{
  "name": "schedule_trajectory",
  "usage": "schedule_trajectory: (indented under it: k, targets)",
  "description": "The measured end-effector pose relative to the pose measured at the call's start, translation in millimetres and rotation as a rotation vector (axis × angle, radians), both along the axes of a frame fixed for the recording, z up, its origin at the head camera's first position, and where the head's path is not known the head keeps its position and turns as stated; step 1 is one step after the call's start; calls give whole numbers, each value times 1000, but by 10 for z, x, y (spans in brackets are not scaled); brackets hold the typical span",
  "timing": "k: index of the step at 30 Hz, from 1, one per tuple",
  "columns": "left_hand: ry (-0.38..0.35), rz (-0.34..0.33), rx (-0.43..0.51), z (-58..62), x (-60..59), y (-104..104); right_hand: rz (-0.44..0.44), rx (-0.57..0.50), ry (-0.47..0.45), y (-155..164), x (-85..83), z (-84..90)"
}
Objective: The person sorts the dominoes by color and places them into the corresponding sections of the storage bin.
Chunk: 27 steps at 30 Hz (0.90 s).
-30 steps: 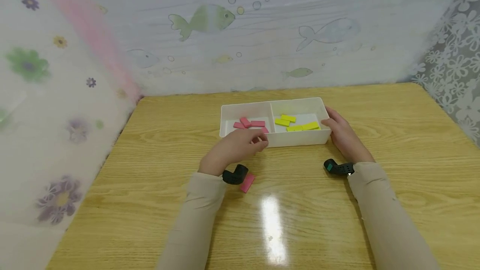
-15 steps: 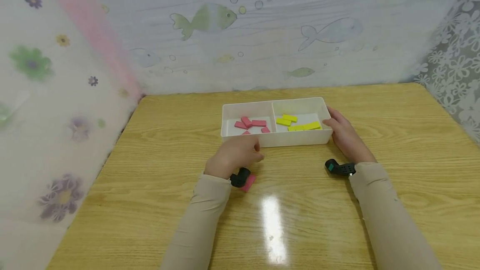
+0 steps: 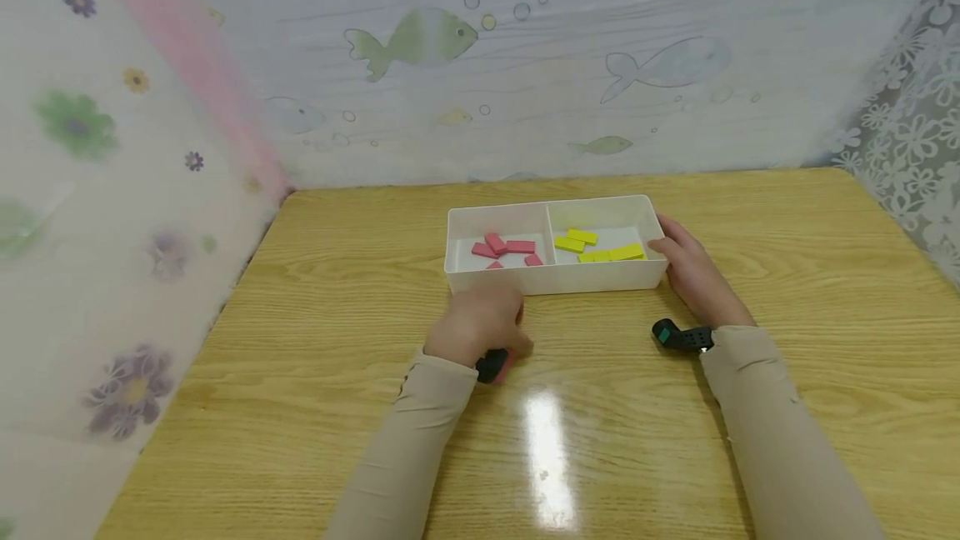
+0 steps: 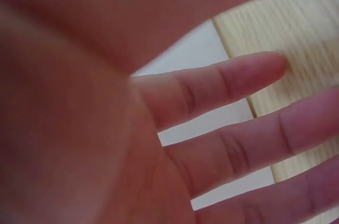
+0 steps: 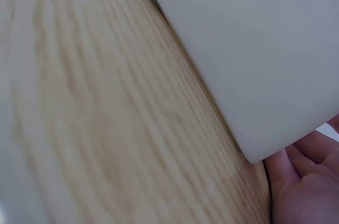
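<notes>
A white two-compartment box [image 3: 592, 278] stands on the table with pink tiles [image 3: 521, 247] on its left side and yellow tiles [image 3: 626, 252] on its right. My right hand [image 3: 696, 277] holds the box's right end, thumb at the rim and fingers along the outer wall. Just in front of the box's left half is my left hand [image 3: 480, 325], low over the table. The left wrist view shows its fingers [image 4: 228, 78] spread, nothing between them. Another pink tile [image 3: 506, 369] lies on the table, mostly hidden behind the left wrist's camera.
The box rests on a wooden table [image 3: 315, 373]. A wall covering [image 3: 525, 82] with drawn fish rises behind the table's back edge, and a flowered one [image 3: 135, 307] borders the left side.
My left hand has come back from over the box's front rim toward me, down near the loose pink tile. My right hand has stayed at the box's end.
</notes>
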<state>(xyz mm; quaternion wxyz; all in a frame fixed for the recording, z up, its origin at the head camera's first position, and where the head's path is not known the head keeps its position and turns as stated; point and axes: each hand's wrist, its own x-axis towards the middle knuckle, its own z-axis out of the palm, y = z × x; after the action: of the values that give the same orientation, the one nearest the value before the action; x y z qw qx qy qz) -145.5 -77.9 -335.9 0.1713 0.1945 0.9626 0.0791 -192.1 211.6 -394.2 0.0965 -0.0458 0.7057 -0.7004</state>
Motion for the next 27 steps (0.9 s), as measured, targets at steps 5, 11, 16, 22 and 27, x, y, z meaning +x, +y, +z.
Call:
schedule_trajectory:
  k: [5,11,16,22,27]
  targets:
    - [3,-28,-64,-21,23,33,3,2,-5,-1,2,-8]
    - [1,-43,-79,-20,48,54,-1,-1,-6,-6,7,-4]
    - [-6,-57,-31,-25,14,31,-6,-12,15,-18,-6,14]
    - [1,20,80,-40,-24,-67,-15,-1,13,-28,-12,21]
    - [14,25,82,-59,11,-140,-22,-2,6,-15,-2,-1]
